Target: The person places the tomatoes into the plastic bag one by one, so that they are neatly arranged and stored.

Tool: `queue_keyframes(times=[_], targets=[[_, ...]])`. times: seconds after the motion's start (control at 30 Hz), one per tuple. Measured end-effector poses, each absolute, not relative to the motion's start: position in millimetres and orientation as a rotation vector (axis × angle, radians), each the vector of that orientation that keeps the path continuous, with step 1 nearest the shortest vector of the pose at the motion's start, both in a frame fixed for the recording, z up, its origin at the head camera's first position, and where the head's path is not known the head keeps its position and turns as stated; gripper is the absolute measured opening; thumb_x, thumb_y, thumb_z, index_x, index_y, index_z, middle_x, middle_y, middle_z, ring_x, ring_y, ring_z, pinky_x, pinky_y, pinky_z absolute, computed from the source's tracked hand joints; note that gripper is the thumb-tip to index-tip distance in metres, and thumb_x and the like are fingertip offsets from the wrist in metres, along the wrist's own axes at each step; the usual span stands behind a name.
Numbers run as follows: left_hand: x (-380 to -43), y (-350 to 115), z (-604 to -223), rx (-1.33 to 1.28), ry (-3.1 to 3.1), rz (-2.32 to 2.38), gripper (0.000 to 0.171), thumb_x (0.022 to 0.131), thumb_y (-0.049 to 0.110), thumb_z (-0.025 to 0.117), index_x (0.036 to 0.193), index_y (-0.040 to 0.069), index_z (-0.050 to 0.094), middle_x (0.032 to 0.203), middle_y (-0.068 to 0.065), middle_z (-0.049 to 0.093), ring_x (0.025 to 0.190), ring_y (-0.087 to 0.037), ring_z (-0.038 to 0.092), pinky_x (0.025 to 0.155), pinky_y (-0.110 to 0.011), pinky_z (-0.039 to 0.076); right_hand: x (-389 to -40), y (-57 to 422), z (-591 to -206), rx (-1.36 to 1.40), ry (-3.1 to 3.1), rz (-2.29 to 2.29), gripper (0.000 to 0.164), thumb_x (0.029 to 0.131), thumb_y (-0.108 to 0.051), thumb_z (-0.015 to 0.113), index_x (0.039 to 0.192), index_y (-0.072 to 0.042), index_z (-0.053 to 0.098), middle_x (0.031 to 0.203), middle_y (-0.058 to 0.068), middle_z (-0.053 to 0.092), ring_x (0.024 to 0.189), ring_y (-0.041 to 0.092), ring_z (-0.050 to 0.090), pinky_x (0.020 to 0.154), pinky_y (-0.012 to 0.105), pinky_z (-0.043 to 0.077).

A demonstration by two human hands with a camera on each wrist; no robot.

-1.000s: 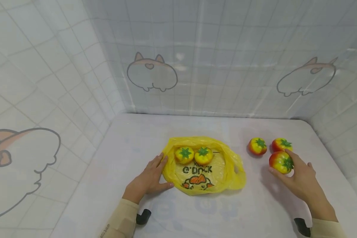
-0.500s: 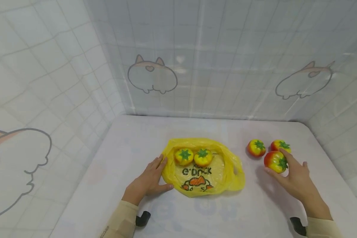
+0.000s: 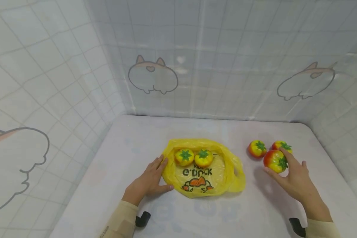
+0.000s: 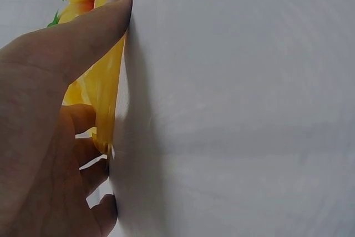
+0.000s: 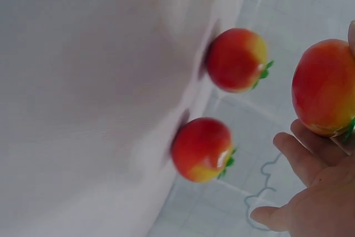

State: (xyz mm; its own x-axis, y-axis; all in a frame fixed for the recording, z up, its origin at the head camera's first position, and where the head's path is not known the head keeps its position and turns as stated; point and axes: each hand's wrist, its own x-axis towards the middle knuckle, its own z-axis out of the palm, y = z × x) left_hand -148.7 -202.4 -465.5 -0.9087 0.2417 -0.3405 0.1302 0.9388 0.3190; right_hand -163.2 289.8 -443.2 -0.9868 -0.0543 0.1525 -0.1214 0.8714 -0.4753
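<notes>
My right hand pinches a red and yellow toy tomato with a green leafy top between thumb and fingers, raised off the table. In the right wrist view the held tomato is cut by the frame edge. Behind it two similar tomatoes rest on the table, one on the left and one on the right, partly covered. My left hand lies spread against the left rim of a yellow plastic bag, thumb touching its side. Two yellower tomatoes sit side by side in the bag's opening.
The white table is enclosed by tile-patterned sheets at the back and both sides, with cartoon animal drawings. Black straps or mounts show at both wrists. The bag's handle loop points right.
My right hand has shifted slightly left with the tomato in its grip, then stays nearly still. The left hand and bag keep their place. The head view has tilted a little.
</notes>
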Motion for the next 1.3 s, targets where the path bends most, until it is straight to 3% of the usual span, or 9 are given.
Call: queue_keyframes(times=[0.27, 0.5, 0.77, 1.3], targets=[[-148, -203, -471, 0.268, 2.722, 0.424, 0.111, 0.086, 0.067, 0.071, 0.166, 0.014, 0.016, 0.174, -0.011, 0.006, 0.158, -0.036, 0.013, 0.124, -0.056, 0.026, -171, 284, -433, 0.267, -2.838, 0.752, 0.101, 0.086, -0.046, 0.081, 0.158, 0.0, 0.029, 0.148, 0.037, 0.045, 0.126, 0.063, 0.045, 0.114, 0.081, -0.004], [-150, -203, -472, 0.264, 2.732, 0.419, 0.112, 0.085, 0.069, 0.07, 0.166, 0.015, 0.015, 0.174, -0.01, 0.006, 0.159, -0.035, 0.012, 0.124, -0.056, 0.027, -172, 277, -433, 0.277, -2.899, 0.781, 0.102, 0.089, -0.051, 0.077, 0.16, -0.001, 0.025, 0.153, 0.034, 0.039, 0.134, 0.062, 0.037, 0.114, 0.079, -0.008], [-150, -204, -472, 0.307, 2.742, 0.42, 0.112, 0.086, 0.07, 0.069, 0.166, 0.013, 0.016, 0.174, -0.011, 0.005, 0.159, -0.035, 0.012, 0.124, -0.057, 0.027, -172, 276, -434, 0.294, -2.83, 0.818, 0.099, 0.088, -0.045, 0.08, 0.158, 0.001, 0.029, 0.15, 0.034, 0.042, 0.131, 0.064, 0.038, 0.116, 0.077, -0.008], [-150, -205, -468, 0.315, 2.723, 0.44, 0.111, 0.086, 0.066, 0.071, 0.166, 0.012, 0.016, 0.173, -0.012, 0.006, 0.158, -0.037, 0.013, 0.123, -0.059, 0.027, -178, 258, -431, 0.337, -2.814, 0.827, 0.096, 0.088, -0.046, 0.08, 0.157, 0.001, 0.032, 0.149, 0.034, 0.044, 0.131, 0.06, 0.041, 0.115, 0.081, 0.001]])
